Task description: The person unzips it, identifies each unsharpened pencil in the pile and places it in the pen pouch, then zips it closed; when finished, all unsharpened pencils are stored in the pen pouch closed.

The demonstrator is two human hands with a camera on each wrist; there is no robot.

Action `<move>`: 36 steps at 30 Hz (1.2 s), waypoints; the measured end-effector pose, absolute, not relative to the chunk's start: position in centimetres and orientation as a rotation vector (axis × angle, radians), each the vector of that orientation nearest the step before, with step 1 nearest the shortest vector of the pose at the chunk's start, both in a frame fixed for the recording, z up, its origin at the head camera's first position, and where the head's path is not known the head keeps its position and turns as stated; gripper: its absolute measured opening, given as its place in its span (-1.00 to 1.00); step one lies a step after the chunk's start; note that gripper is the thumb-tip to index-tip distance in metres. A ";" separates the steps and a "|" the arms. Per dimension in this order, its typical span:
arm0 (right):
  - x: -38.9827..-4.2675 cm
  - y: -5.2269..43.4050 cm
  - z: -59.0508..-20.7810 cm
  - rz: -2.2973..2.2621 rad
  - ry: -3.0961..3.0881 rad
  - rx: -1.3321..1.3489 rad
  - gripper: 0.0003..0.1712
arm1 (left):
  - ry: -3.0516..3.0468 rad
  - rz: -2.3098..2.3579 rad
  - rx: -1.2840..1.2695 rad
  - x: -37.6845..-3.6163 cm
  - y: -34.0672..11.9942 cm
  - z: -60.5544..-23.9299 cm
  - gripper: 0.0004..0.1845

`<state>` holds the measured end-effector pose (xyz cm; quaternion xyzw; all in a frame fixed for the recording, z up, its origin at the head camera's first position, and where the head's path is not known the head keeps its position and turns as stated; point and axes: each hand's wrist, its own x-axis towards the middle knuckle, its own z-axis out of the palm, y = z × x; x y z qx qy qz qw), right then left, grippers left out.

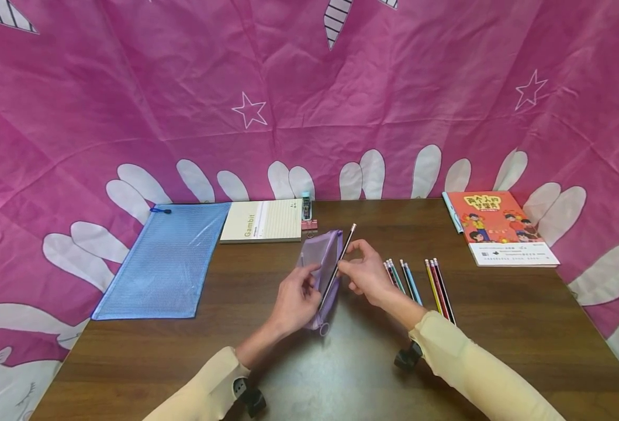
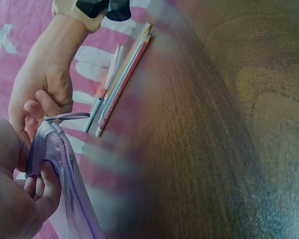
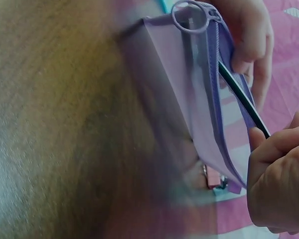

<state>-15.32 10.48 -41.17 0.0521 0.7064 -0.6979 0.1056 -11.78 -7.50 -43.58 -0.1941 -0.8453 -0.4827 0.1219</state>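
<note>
Over the middle of the brown wooden counter (image 1: 498, 304), the left hand (image 1: 293, 301) grips a purple mesh pouch (image 1: 322, 263) by its side, holding it up on edge with the zipper opening facing the right hand (image 1: 364, 275). That hand pinches a pencil (image 1: 341, 257) slanted along the opening; its lower end seems to sit inside the pouch, though the blur makes this uncertain. Just right of the hands, a row of coloured pencils (image 1: 419, 280) lies flat. Farther back are a blue zip folder (image 1: 167, 257), a notebook (image 1: 264, 221) and an orange book (image 1: 504, 225).
</note>
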 end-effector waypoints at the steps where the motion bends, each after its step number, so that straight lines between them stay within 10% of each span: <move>1: -15.2 10.3 -41.3 -2.049 2.086 0.151 -0.59 | -2.468 -1.403 -0.566 -11.8 -7.5 -43.6 -0.42; 36: -14.5 14.4 -39.0 -1.712 2.355 -0.028 -0.76 | -2.334 -1.391 -0.452 -12.5 -8.6 -42.6 -0.47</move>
